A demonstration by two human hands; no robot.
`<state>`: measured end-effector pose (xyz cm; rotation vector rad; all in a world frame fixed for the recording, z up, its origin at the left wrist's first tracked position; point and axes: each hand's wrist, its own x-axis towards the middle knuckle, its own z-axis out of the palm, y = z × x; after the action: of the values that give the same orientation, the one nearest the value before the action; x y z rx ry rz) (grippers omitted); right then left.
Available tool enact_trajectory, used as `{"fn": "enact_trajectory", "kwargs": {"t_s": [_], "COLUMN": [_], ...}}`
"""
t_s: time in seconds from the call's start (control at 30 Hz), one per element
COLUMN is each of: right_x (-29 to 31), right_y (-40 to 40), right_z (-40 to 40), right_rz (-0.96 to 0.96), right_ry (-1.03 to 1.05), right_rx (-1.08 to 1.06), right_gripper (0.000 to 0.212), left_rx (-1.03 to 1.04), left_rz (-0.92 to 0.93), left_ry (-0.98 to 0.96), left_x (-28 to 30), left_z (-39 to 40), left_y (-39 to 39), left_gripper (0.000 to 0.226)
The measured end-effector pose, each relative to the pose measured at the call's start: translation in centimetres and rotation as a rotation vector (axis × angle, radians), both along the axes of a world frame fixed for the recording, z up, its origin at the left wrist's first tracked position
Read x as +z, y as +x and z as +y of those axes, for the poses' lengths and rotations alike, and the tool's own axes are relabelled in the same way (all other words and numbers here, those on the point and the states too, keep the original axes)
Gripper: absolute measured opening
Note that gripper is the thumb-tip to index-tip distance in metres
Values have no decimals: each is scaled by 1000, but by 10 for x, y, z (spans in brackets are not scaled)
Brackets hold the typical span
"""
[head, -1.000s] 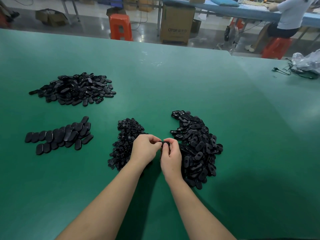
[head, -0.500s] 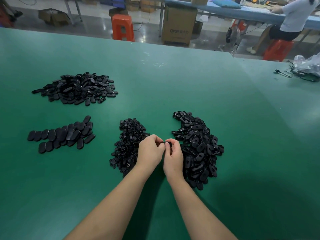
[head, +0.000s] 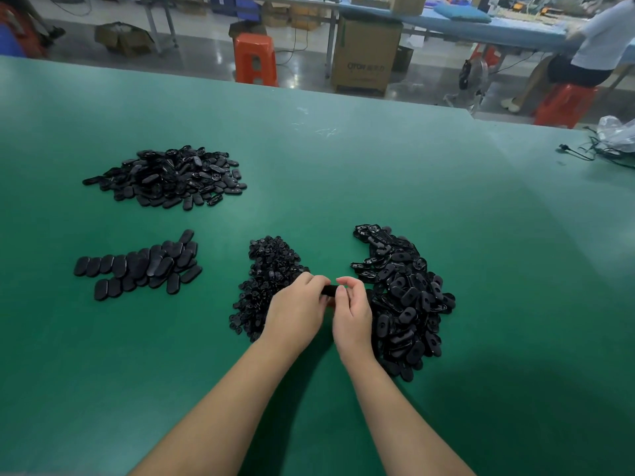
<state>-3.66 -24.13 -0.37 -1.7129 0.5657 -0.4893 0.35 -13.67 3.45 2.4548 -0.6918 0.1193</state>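
Note:
My left hand [head: 298,309] and my right hand [head: 353,312] meet over the green table [head: 343,173], both pinching one small black plastic part [head: 330,290] between their fingertips. Left of the hands lies a heap of small black inserts [head: 266,280]. To the right lies a larger heap of black oval shells with holes [head: 405,300]. Further left, a group of smooth black oval pieces [head: 137,266] lies in overlapping rows. A loose pile of black oval parts [head: 168,176] sits at the far left.
A cable and a clear plastic bag [head: 615,135] lie at the table's far right edge. Beyond the table stand an orange stool [head: 256,58], a cardboard box [head: 366,53] and a seated person [head: 594,49] at a blue table.
The hands have stayed together on the small black part, with only slight finger movement; the part now shows a little more between the fingertips. The piles have not moved.

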Motion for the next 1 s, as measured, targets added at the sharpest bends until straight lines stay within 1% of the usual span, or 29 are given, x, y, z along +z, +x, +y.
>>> {"fn": "enact_trajectory", "kwargs": {"t_s": [0.1,0.27,0.4,0.47,0.57,0.63,0.7,0.77,0.83,0.93,1.0], "right_x": [-1,-1,0,1,2,3,3,3,3,2,1], "right_y": [0,-1,-1,-1,-2,-2,-2,-2,-2,-1,-1], "right_z": [0,1,2,2,4,4,4,4,5,5,6], "right_rz": [9,41,50,54,52,49,54,64,79,102,115], "right_ry": [-8,-69,-104,-106,-109,-112,-113,-122,-142,-185,-225], "right_rx": [5,45,56,57,59,59,65,74,84,93,97], "right_gripper": [9,11,12,12,12,12,13,13,12,13,14], "left_rx": [91,476,794,910,1002,1016,971,869,747,579,503], "left_rz": [-93,-49,-60,-49,-12,31,21,-26,-38,18,75], "left_ry": [-10,-71,-136,-132,-115,-101,-130,-191,-199,-159,-151], "left_x": [0,-11,-16,-16,-14,-12,-12,-12,-14,-20,-26], "left_z": [23,106,178,202,224,228,223,210,191,157,135], "left_y": [8,40,64,74,86,90,90,86,80,70,62], "left_gripper": [21,28,29,30,34,40,40,32,26,24,24]}}
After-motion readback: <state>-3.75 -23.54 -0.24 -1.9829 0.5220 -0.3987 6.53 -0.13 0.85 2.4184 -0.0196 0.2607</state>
